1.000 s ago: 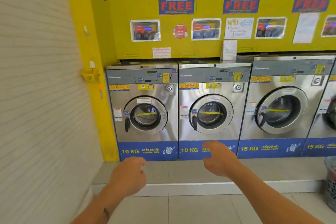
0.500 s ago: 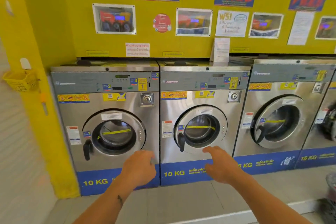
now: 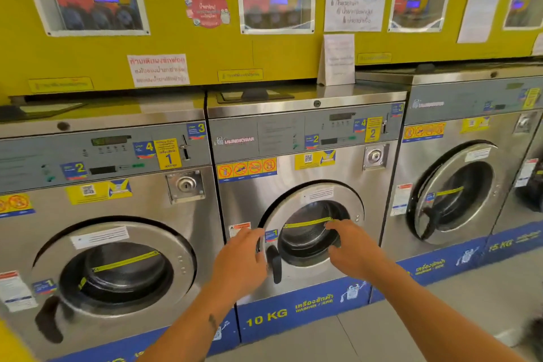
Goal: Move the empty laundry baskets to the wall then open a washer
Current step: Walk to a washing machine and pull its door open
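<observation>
Evidently the basket step is not checkable, since no laundry basket shows clearly; only a dark blur sits at the frame's four o'clock edge. What remains is opening the middle washer (image 3: 305,203), marked 10 KG, whose round door (image 3: 311,232) looks shut. Both hands are empty with fingers loosely spread: the left hand (image 3: 239,261) hovers just at nine o'clock of the black door handle (image 3: 274,264), the right hand (image 3: 352,247) over the glass at three o'clock.
</observation>
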Motion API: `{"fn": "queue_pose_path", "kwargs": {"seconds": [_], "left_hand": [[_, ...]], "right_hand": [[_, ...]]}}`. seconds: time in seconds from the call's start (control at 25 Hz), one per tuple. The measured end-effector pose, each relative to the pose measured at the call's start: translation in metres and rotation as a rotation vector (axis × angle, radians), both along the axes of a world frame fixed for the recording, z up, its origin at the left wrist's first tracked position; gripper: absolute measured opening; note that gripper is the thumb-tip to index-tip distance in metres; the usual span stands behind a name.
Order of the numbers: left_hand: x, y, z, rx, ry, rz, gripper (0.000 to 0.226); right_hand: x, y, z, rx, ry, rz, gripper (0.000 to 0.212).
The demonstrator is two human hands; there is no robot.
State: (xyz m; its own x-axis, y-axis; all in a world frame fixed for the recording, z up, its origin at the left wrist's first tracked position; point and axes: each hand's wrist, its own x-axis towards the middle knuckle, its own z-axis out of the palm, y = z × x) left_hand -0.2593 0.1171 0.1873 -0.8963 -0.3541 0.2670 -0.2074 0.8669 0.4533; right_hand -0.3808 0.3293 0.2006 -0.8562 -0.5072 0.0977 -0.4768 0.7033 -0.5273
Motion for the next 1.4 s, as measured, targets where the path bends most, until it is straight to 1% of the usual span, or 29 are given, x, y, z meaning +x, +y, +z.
{"fn": "queue_pose_path", "kwargs": {"seconds": [0.08,0.16,0.24,0.36,0.48,0.56,0.64,0.84,0.96,1.04,1.12,1.24,1.4], "left_hand": [[-0.043,-0.009,-0.017,-0.013,-0.032,-0.014,0.053],[-0.080,-0.018,-0.033,-0.032,-0.072,0.003,0.057],[-0.111,-0.027,-0.051,-0.006,-0.101,0.043,0.062],[-0.148,-0.042,-0.081,0.026,-0.112,0.026,0.070],[-0.183,-0.065,-0.113,0.048,-0.102,-0.050,0.077],[-0.198,-0.081,-0.133,0.071,-0.072,-0.106,0.079],[-0.207,-0.094,-0.153,0.095,-0.026,-0.164,0.076],[-0.214,-0.110,-0.179,0.082,0.087,-0.242,0.072],[-0.218,-0.122,-0.182,0.037,0.112,-0.299,0.072],[-0.219,-0.125,-0.184,0.051,0.119,-0.307,0.074],[-0.215,-0.119,-0.183,0.072,0.114,-0.297,0.073],[-0.202,-0.106,-0.178,0.074,0.130,-0.319,0.070],[-0.180,-0.087,-0.167,0.029,0.137,-0.416,0.054]], "right_hand": [[-0.046,-0.016,-0.017,-0.009,-0.058,0.042,0.054],[-0.084,-0.033,-0.037,0.033,-0.105,0.098,0.055],[-0.114,-0.053,-0.062,0.085,-0.173,0.132,0.056],[-0.138,-0.082,-0.106,0.155,-0.229,0.175,0.052],[-0.153,-0.115,-0.149,0.186,-0.310,0.171,0.049],[-0.157,-0.137,-0.173,0.168,-0.373,0.127,0.051],[-0.160,-0.159,-0.196,0.122,-0.424,0.087,0.052],[-0.149,-0.203,-0.237,-0.037,-0.559,-0.056,0.043],[-0.138,-0.214,-0.251,-0.137,-0.532,-0.141,0.040],[-0.132,-0.213,-0.255,-0.163,-0.495,-0.160,0.038],[-0.126,-0.206,-0.255,-0.149,-0.454,-0.147,0.039],[-0.115,-0.184,-0.256,-0.084,-0.377,-0.099,0.048],[-0.092,-0.137,-0.255,-0.028,-0.321,-0.030,0.055]]}}
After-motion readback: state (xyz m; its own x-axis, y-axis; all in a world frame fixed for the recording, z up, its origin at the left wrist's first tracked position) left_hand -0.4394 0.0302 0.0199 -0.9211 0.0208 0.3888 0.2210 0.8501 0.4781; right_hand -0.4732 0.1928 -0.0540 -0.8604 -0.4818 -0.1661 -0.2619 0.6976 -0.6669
